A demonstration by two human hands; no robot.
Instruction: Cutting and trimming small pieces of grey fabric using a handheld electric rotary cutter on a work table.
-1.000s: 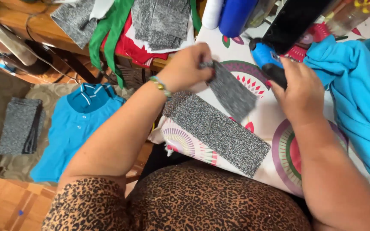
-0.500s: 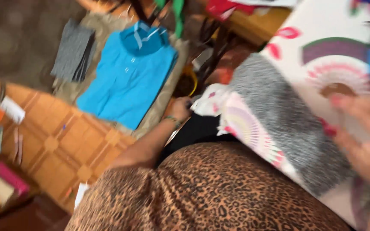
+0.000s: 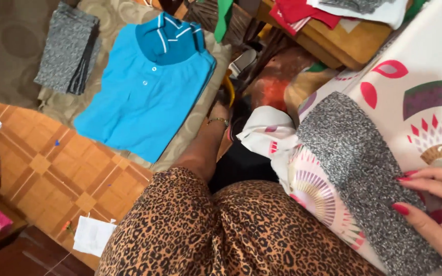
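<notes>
Patterned-cloth bench (image 3: 420,56): right hand (image 3: 438,204) spread flat on limp speckled grey fabric strip (image 3: 359,168), best pinched edgewise; left hand (image 3: 220,113) reaching floorward, grip unclear.

**Single head view, tilted down and turned left**

Only one view is given, taken from a camera worn on the head. It is aimed steeply downward and swung toward the left side of the scene. The leopard-print lap (image 3: 221,230) is seen very near, at the bottom edge. The patterned work surface (image 3: 425,61) is cut off at the right, with the right hand (image 3: 438,204) caught close at the lower right corner. The left hand (image 3: 220,113) is seen farther off, reaching down at centre. The wood-pattern floor (image 3: 42,163) and a blue polo shirt (image 3: 144,92) are framed far left. No second view is provided, so nothing is shared.
</notes>
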